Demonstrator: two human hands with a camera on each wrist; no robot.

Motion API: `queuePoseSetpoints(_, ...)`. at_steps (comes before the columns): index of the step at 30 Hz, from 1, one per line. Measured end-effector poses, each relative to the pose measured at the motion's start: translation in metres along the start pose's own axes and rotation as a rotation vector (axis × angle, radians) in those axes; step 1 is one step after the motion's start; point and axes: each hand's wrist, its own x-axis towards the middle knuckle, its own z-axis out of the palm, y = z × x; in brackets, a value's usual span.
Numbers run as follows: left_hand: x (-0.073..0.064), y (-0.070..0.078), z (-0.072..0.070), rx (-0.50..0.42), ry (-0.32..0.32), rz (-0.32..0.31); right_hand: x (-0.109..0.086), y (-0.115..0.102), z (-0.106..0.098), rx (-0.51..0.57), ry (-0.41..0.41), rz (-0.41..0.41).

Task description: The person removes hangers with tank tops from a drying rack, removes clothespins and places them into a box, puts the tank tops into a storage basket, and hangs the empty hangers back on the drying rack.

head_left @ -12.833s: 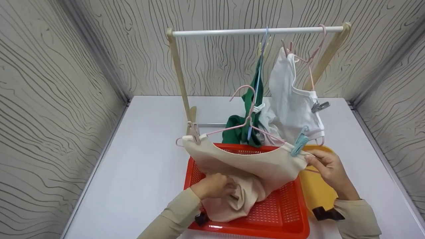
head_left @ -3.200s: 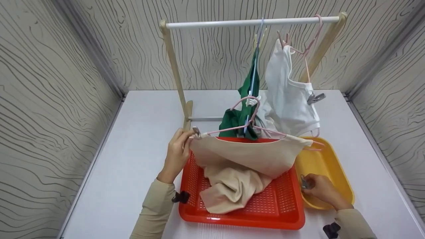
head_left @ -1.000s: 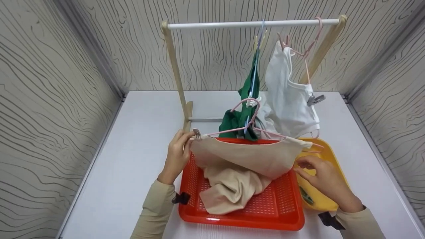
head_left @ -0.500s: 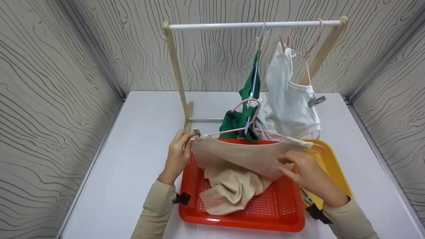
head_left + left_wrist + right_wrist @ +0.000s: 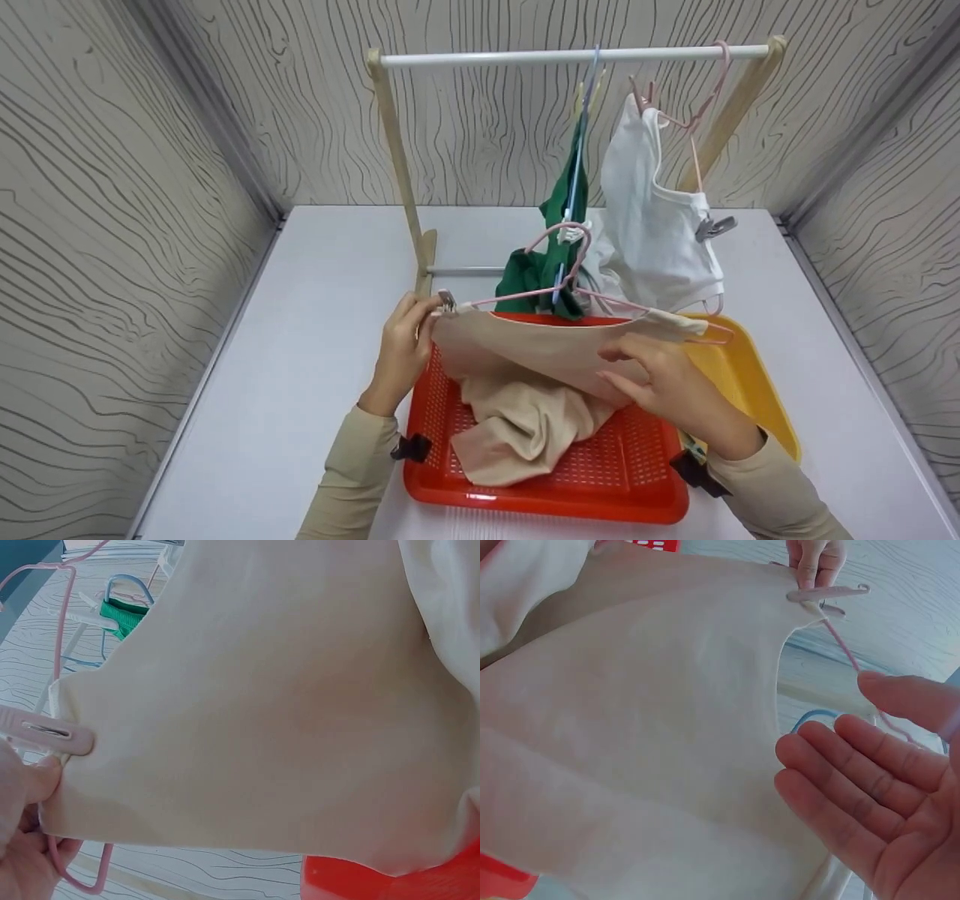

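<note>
A beige garment [image 5: 555, 352], apparently a sleeveless top, hangs on a pink hanger [image 5: 540, 291], its lower part bunched in the red basket [image 5: 547, 499]. My left hand [image 5: 401, 345] pinches its left shoulder together with the hanger's end. Beside those fingers a pale pink clothespin [image 5: 49, 731] is clipped on that shoulder. My right hand [image 5: 660, 379] hovers in front of the garment's right part, holding nothing. In the right wrist view its fingers [image 5: 855, 772] are loosely extended, with the thumb apart. The right shoulder carries no clothespin, and the hanger's end sticks out there.
To the right of the basket stands a yellow tray [image 5: 750, 375] with a greenish clothespin [image 5: 694, 450] partly hidden by my wrist. Behind, a wooden rack with a white rod [image 5: 487, 58] bears a green garment [image 5: 570, 180] and a white top [image 5: 652, 217] on hangers.
The teal clothespin came off the right shoulder. My right hand let go of a clothespin in the yellow tray, then moved left across the garment. My left hand went from the bunched cloth to the left shoulder.
</note>
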Motion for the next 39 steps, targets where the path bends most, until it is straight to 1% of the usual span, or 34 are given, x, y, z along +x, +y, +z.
queuePoseSetpoints(5, 0.000, 0.001, 0.000, -0.004, -0.006, -0.003, 0.011, -0.006, 0.008, 0.011, 0.036, -0.104)
queuePoseSetpoints(12, -0.001, 0.000, 0.001, -0.001, -0.014, -0.022, 0.023, -0.016, 0.015, 0.016, 0.027, -0.175)
queuePoseSetpoints(16, -0.002, -0.001, 0.001, 0.005, -0.013, -0.020, 0.030, -0.019, 0.017, 0.024, 0.038, -0.218)
queuePoseSetpoints(22, -0.001, 0.001, 0.001, -0.007, -0.005, -0.011, 0.044, -0.026, 0.021, 0.048, 0.077, -0.307)
queuePoseSetpoints(29, 0.001, 0.003, 0.001, 0.009, 0.007, 0.002, 0.064, -0.036, 0.026, 0.085, 0.140, -0.422)
queuePoseSetpoints(35, 0.001, 0.005, 0.000, 0.005, -0.003, -0.011, 0.080, -0.044, 0.032, 0.070, 0.216, -0.471)
queuePoseSetpoints(39, 0.000, 0.006, 0.000, 0.001, -0.013, -0.027, 0.088, -0.048, 0.035, 0.045, 0.202, -0.455)
